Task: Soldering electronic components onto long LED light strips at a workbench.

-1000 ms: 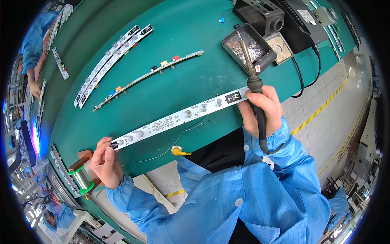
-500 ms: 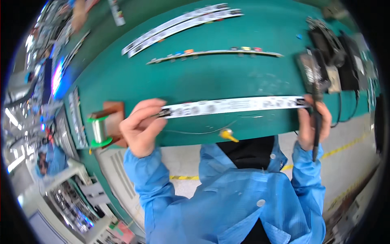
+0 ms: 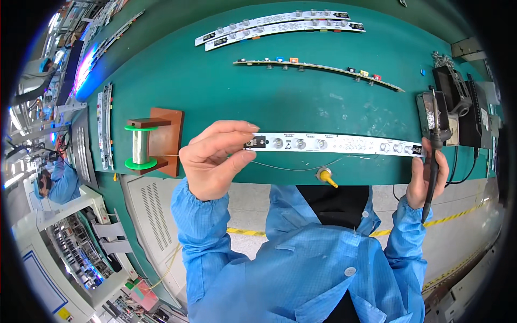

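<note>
A long white circuit board strip (image 3: 344, 144) with clear round lenses is held level across the near edge of the green bench. My left hand (image 3: 214, 161) pinches its dark left end between thumb and fingers. At the strip's other end, my right hand (image 3: 430, 180) grips the dark tip. A black-handled soldering iron (image 3: 432, 177) lies along that right hand, held with the strip, its metal tip pointing away from me. Thin solder wire (image 3: 293, 169) reaches from the spool (image 3: 141, 148) to my left hand and shows again beyond it, below the strip.
Two white strips (image 3: 285, 29) lie at the far side, with another board (image 3: 318, 69) on edge nearer. A brown wooden stand (image 3: 167, 142) carries the spool. A yellow-tipped piece (image 3: 326, 176) sits at the bench edge. Black equipment (image 3: 458, 91) with cables stands right.
The whole view has turned and shifted, so bench things appear further right and tilted differently. Both hands keep hold of the strip, whose lenses now show sharply.
</note>
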Available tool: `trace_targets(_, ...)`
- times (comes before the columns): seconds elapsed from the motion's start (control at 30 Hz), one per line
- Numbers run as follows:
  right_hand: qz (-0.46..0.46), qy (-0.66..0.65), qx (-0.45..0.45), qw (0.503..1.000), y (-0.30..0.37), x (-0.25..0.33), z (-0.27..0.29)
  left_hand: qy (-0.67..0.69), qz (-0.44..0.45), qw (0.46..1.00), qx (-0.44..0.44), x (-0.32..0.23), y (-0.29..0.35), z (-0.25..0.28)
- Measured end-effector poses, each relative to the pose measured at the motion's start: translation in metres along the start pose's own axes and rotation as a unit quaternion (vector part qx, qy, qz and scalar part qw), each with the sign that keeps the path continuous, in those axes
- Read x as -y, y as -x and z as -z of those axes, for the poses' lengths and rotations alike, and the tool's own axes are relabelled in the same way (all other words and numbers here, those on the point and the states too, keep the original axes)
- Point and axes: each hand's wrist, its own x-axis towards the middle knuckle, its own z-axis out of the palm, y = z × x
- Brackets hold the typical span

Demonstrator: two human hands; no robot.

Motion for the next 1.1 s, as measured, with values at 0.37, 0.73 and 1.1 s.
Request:
trace_targets(0.37, 0.017, -0.064, -0.040, 0.997, 0.002, 0.004, -0.002, -0.071, 0.067, 0.993, -0.067, -0.031, -0.026, 0.016)
trace_targets(0.73, 0.022, -0.078, -0.087, 0.993, -0.006, 0.013, 0.000, 0.163, 0.183, 0.945, -0.217, 0.037, -0.252, 0.111)
trace_targets(1.1, 0.020, -0.088, -0.080, 0.993, -0.005, 0.006, 0.005, -0.472, -0.066, 0.879, -0.022, 0.037, -0.322, -0.074)
